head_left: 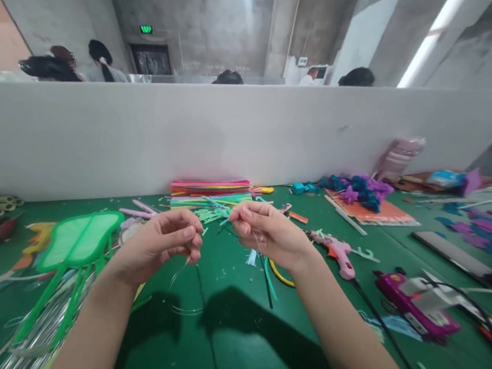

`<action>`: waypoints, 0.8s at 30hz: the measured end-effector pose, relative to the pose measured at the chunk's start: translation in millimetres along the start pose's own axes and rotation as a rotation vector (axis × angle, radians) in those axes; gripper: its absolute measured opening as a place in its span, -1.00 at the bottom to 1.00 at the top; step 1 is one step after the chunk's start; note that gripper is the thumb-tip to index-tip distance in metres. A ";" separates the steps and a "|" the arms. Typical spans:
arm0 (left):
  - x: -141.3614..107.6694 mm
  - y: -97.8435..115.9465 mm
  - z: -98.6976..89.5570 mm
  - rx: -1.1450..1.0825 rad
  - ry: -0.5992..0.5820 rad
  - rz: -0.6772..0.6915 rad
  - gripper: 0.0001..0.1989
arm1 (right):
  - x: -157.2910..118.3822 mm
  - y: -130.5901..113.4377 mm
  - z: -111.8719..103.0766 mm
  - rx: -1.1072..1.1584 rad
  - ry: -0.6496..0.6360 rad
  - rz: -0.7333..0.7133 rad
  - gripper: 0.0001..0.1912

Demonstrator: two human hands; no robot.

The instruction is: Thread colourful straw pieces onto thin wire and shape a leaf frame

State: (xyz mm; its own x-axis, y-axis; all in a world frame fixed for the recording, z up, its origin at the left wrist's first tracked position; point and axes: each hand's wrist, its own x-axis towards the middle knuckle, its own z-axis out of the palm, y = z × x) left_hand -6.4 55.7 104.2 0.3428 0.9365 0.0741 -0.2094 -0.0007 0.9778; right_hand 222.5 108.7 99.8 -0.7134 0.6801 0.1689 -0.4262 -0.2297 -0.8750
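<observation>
Over the middle of the green table, both hands are raised with a small gap between them. My left hand (164, 243) is closed in a pinch on a thin clear thread (179, 274), which hangs below it in a loop. My right hand (265, 230) also pinches, thumb against forefinger, and a fine strand shows beside its fingers. Whether both strands are one thread cannot be made out. Behind the hands lie colourful strips (210, 190) and short pale green pieces (211, 213).
On the left are a green mesh piece (78, 238), a yellow glue gun (39, 238) and metal rods. At right lie a pink glue gun (339, 254), a purple power strip (417, 305) and purple and blue flowers (358, 189). A white partition (146, 140) stands behind; people sit beyond.
</observation>
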 end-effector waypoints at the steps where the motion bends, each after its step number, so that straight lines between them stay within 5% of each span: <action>1: -0.3 -0.4 0.2 -0.002 -0.012 0.005 -0.87 | 0.8 1.1 0.8 0.018 -0.004 -0.005 -0.77; 10: 0.7 -1.3 3.1 0.009 -0.031 -0.004 -0.85 | 0.5 0.4 10.3 0.116 -0.077 0.017 -0.77; 24: 2.9 -3.4 6.6 -0.013 -0.032 -0.028 -0.87 | -2.1 -5.1 11.7 0.076 -0.001 0.028 -0.72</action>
State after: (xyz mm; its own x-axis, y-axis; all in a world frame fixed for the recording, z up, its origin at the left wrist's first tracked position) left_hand 1.4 56.1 102.4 0.3774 0.9245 0.0529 -0.2114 0.0304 0.9769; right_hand 219.7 100.3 109.3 -0.7259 0.6723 0.1455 -0.4473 -0.3007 -0.8423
